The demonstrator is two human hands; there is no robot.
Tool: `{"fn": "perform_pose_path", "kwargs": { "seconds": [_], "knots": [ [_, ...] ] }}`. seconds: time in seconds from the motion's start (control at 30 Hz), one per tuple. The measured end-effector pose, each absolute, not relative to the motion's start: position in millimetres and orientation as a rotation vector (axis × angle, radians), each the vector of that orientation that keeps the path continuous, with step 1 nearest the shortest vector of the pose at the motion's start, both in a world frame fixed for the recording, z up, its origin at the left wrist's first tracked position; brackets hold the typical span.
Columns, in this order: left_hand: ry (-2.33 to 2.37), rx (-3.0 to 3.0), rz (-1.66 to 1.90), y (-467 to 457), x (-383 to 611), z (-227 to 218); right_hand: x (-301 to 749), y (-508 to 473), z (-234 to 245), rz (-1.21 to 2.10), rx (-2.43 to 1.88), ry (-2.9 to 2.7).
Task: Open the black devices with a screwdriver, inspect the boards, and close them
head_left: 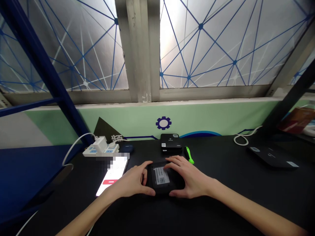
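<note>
A flat black device box [152, 170] with rounded corners lies on the dark table, and a white printed label [161, 176] faces up on it. My left hand [134, 180] grips its left side, thumb at the near edge and index finger at the far edge. On the right side, my right hand [188, 177] holds the box too, thumb along the near edge and fingers over the top near the label. Left of the box, a phone [113, 173] lies with its screen lit. Behind my right hand is a bright green-handled tool [189, 155].
Another black box [171, 142] sits at the back by the wall. A white power strip [100, 150] with plugged-in chargers is at the back left, beside a small dark case [128, 149]. Further right lie a flat black device [272, 158] and a white cable [241, 140].
</note>
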State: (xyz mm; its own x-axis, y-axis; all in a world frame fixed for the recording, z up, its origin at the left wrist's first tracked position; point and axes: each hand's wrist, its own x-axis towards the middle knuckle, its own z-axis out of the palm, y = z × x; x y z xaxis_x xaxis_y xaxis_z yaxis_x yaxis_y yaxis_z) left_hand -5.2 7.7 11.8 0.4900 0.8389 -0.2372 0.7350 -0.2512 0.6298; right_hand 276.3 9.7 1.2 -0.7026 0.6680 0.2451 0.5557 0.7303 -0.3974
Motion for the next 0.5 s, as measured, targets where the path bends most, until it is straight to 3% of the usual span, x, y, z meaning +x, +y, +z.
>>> {"fn": "perform_pose_path", "kwargs": {
  "seconds": [0.5],
  "knots": [
    [1.264, 2.037, 0.219, 9.6, -7.8, 8.2, 275.7, 10.2, -0.4, 0.567, -0.909, -2.449]
  ]
}}
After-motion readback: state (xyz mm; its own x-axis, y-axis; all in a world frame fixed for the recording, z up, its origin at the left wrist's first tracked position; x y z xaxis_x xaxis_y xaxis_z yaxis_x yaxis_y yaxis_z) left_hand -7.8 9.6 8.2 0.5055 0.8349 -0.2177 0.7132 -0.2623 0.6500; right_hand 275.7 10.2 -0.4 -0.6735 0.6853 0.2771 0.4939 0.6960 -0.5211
